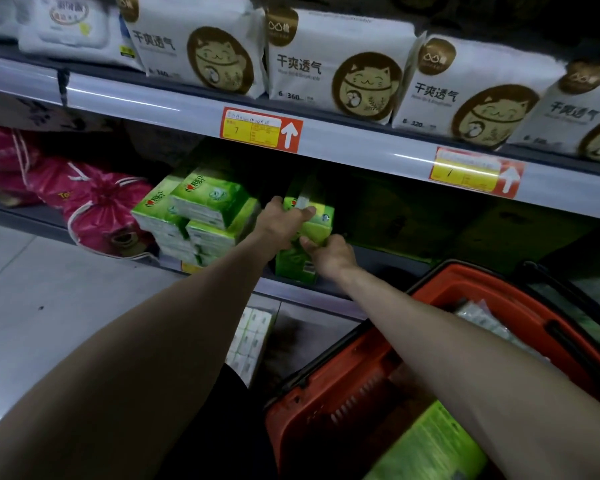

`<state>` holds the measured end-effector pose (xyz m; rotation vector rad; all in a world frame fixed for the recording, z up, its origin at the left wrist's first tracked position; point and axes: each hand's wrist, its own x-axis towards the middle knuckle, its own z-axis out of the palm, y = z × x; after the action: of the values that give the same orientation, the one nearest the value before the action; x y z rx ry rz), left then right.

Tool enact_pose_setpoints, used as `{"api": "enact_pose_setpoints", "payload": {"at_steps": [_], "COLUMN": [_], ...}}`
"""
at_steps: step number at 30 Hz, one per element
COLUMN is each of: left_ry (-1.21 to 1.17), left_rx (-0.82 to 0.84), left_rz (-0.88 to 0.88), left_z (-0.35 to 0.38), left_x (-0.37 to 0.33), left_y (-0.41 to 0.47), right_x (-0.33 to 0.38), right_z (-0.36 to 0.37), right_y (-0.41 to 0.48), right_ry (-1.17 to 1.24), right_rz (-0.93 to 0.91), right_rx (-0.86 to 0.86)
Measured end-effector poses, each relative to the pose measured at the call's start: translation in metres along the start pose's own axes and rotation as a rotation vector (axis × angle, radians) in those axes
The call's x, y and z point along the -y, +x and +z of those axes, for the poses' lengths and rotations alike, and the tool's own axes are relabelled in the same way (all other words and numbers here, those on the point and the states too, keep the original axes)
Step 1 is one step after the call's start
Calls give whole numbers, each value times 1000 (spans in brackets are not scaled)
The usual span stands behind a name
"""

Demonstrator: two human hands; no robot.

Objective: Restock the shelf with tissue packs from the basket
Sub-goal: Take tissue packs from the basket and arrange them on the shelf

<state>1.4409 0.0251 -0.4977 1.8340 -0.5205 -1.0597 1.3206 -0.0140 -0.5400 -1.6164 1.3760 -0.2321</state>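
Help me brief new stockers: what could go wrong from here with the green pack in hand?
The left hand and right hand hold the green pack over a lower pack standing near the shelf edge; set down crooked, it may slide off. The neighbouring stack looks uneven, so a nudge could topple it.

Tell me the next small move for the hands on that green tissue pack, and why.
Probably lower the green tissue pack onto the lower pack and let go. Both the left hand and right hand grip it inside the shelf, directly above that pack, beside the green stack, so little remains but seating it.
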Motion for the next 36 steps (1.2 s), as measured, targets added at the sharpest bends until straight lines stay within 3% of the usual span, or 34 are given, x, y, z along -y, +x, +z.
{"api": "enact_pose_setpoints", "payload": {"at_steps": [8, 14, 20, 24, 30, 36], "left_ry": [93, 289, 404, 584, 687, 694], "left_rx": [23, 30, 54, 38, 323, 331], "left_rz": [34, 5, -26, 108, 314, 644], "left_z": [1, -7, -8, 4, 58, 127], "left_x": [17, 15, -29, -46, -40, -62], "left_y": [17, 7, -77, -131, -230, -307], "right_x": [-3, 1, 2, -9, -42, -99], "right_z": [-6, -33, -79, -114, -187, -262], "right_y": [-7, -36, -94, -141, -216, -292], "right_ry": [-46, -124, -149, -235, -336, -72], "right_rz": [20, -26, -137, -206, -278, -298], "right_rx": [63, 59, 3, -15, -84, -258]}}
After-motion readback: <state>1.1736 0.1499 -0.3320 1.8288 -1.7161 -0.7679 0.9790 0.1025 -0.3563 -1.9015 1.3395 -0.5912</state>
